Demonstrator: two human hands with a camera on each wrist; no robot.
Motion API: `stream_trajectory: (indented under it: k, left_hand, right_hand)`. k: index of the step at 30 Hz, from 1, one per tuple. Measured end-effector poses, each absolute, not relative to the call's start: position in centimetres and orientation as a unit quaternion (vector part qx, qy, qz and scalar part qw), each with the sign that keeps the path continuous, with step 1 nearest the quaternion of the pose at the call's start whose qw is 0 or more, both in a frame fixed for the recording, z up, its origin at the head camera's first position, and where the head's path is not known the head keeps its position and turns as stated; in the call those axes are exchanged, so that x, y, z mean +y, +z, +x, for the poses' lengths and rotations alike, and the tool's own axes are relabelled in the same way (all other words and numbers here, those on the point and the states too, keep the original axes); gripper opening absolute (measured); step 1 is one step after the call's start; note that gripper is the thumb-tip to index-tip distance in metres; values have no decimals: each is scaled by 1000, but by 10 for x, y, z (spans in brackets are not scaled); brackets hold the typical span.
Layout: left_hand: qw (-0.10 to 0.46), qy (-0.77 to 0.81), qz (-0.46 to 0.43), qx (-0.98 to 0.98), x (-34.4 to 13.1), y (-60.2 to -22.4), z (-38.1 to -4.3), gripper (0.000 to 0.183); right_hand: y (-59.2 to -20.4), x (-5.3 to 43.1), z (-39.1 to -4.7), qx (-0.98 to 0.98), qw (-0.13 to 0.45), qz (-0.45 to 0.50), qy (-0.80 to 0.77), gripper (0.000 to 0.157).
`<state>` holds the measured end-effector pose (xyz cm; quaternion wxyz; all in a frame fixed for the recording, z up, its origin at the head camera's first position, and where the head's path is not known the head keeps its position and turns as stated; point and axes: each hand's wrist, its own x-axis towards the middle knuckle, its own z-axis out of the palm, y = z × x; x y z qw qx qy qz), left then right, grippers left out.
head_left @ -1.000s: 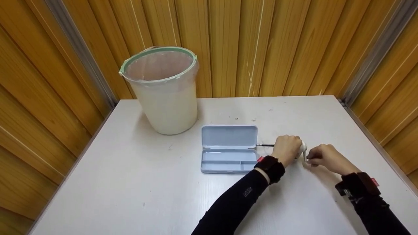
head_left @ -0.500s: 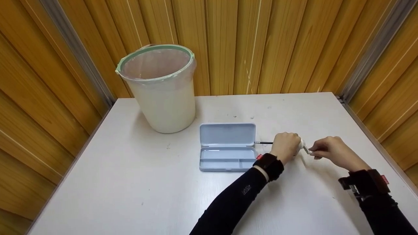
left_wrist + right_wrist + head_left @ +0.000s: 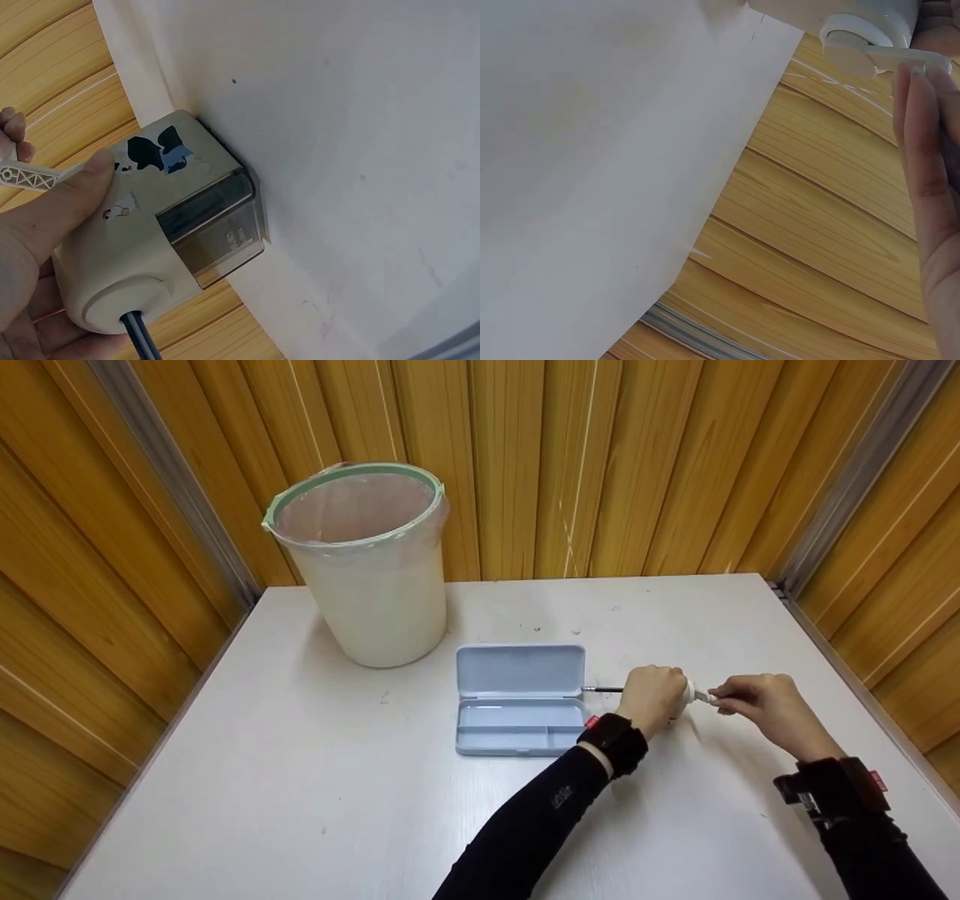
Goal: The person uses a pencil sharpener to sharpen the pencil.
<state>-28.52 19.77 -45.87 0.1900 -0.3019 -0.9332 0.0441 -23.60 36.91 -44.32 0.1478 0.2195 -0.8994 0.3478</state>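
My left hand (image 3: 652,699) grips a white crank pencil sharpener (image 3: 142,217) on the table, thumb over its top and fingers around the far side. Dark cartoon shapes decorate its body, and a see-through shavings drawer (image 3: 217,232) faces the wrist camera. A dark striped pencil (image 3: 141,336) is in the sharpener's front hole; its end pokes out left of the hand in the head view. With thumb and fingers my right hand (image 3: 772,712) pinches the end of the white crank handle (image 3: 907,56). Left of the hands lies an open light-blue pencil case (image 3: 521,671) with divided compartments.
A whitish bin (image 3: 379,607) with a green rim and a clear liner stands at the table's back left. Wood-patterned walls (image 3: 510,472) close off the back and both sides. Small specks dot the white table (image 3: 337,780).
My right hand has swung the crank handle from hanging down toward the table up to pointing right. My left hand keeps its grip on the sharpener, and the pencil stays in it.
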Motion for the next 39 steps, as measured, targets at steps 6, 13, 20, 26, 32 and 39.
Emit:
stream_trajectory:
  k: [6,13,20,26,32,39]
  left_hand:
    - [190,48,-307,-931,196,-459,-286,9]
    - [186,45,-311,-931,197,-459,-286,8]
    - [194,39,-313,-929,198,-460,-287,7]
    - [203,36,-317,-926,196,-461,-288,9]
    - [192,42,-321,-927,196,-461,-286,13]
    - [202,44,-320,-925,195,-460,-288,12]
  right_hand:
    - [-445,366,-238,-895,191,209,345,15]
    - [-446,366,-245,-894,236,204,321,10]
    - [-448,363,-251,-893,277,197,296,11]
    - [-451,358,-261,-891,305,187,281,16]
    - [-458,358,-275,-894,302,184,275,13]
    - [-461,356,-288,-900,286,181,275,8]
